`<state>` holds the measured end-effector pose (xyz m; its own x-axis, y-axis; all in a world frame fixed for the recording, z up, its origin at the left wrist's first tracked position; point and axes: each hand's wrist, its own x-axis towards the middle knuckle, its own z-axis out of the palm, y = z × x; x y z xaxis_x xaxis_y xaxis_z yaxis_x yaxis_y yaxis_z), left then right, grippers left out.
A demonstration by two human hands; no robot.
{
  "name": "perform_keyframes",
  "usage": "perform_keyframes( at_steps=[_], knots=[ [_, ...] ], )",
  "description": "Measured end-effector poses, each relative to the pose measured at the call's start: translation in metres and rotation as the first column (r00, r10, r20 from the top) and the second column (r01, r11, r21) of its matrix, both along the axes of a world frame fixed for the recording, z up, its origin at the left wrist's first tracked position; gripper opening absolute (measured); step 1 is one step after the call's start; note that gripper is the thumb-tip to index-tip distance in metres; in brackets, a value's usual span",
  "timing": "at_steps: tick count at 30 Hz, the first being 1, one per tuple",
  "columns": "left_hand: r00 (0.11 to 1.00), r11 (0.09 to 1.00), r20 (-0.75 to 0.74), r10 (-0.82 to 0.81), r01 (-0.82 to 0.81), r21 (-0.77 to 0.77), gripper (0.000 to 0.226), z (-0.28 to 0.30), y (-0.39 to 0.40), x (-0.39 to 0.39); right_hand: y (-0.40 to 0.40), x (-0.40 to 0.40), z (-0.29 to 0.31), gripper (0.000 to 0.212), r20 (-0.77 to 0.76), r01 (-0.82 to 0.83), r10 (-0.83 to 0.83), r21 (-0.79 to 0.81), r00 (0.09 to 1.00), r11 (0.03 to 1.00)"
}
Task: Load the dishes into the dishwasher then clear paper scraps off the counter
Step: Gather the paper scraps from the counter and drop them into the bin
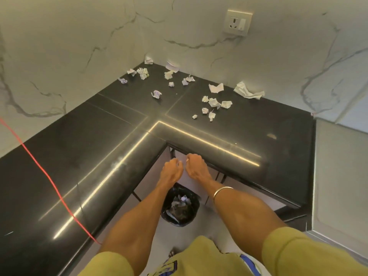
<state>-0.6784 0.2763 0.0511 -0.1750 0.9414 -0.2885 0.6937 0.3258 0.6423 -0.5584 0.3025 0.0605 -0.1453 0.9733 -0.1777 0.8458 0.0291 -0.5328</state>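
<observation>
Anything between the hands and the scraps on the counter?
Nothing visible. Both hands, left and right, hover above the bin off the counter's inner corner. The scraps lie toward the back; only bare black counter lies between.

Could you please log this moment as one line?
left hand: curled | right hand: curled | bin: below hands, holds scraps | scraps: on counter

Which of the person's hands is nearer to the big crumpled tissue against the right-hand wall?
The right hand. It hangs in front of the counter edge, below the tissue. The left hand is beside it, a little farther left.
</observation>
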Motion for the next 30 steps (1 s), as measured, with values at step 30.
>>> perform_keyframes(
  at_steps=[30],
  knots=[
    [0.996, 0.990, -0.022, 0.091, -0.088, 0.111, 0.045, 0.014, 0.229, 0.074, 0.222, 0.092, -0.002, 0.051, -0.173, 0.299, -0.294, 0.001, 0.940, 0.954]
  ],
)
